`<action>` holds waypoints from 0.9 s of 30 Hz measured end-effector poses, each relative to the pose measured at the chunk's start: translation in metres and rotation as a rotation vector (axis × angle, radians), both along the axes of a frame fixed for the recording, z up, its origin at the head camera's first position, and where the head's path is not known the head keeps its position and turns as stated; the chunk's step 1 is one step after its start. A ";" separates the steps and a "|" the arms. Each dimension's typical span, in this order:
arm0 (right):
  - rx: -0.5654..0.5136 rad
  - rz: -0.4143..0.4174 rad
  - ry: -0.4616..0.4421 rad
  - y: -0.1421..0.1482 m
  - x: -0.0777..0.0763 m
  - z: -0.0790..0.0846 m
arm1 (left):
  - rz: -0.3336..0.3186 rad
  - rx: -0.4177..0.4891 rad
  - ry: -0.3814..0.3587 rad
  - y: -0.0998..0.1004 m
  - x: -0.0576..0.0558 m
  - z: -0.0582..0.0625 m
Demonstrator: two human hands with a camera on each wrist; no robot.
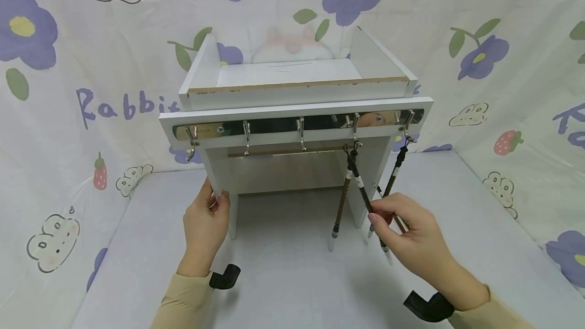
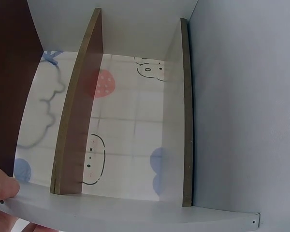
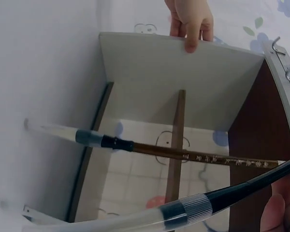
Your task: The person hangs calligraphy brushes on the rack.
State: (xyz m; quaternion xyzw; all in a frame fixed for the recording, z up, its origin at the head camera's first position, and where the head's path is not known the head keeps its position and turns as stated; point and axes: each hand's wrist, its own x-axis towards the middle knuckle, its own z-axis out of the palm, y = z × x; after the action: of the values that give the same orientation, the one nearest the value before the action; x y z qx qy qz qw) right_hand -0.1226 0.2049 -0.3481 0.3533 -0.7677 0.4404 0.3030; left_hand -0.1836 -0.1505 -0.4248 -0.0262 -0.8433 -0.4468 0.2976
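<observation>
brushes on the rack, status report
Left hand grips side panel. Right hand pinches dark brush, loop by fourth hook from left. Brown brush close beside it, could tangle.

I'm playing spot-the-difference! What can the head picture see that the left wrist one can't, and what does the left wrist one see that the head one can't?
Only the head view shows the hooks, the brushes, the right hand pinching one of them, and the sleeves.

Only the left wrist view shows a dark brown panel inside.

Both show the white shelf, the patterned cloth behind it and the left hand gripping its side, though the wrist view catches just part of that hand.
</observation>
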 end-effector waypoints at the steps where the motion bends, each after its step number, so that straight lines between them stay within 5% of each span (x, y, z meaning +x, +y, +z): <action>1: 0.005 0.005 -0.003 0.000 -0.002 -0.002 | 0.000 0.000 0.000 0.000 0.000 0.000; 14: 0.135 -0.002 -0.213 0.002 -0.014 -0.022 | 0.002 0.003 -0.006 0.000 0.000 0.000; 27: 0.178 -0.019 -0.246 -0.005 -0.016 -0.017 | 0.006 0.002 -0.021 0.000 -0.001 0.000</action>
State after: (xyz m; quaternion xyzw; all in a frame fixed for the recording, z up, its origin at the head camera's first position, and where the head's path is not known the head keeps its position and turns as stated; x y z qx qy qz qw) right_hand -0.1387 0.1996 -0.3648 0.3149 -0.8384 0.4075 0.1782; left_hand -0.1842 -0.1503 -0.4251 -0.0186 -0.8460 -0.4469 0.2902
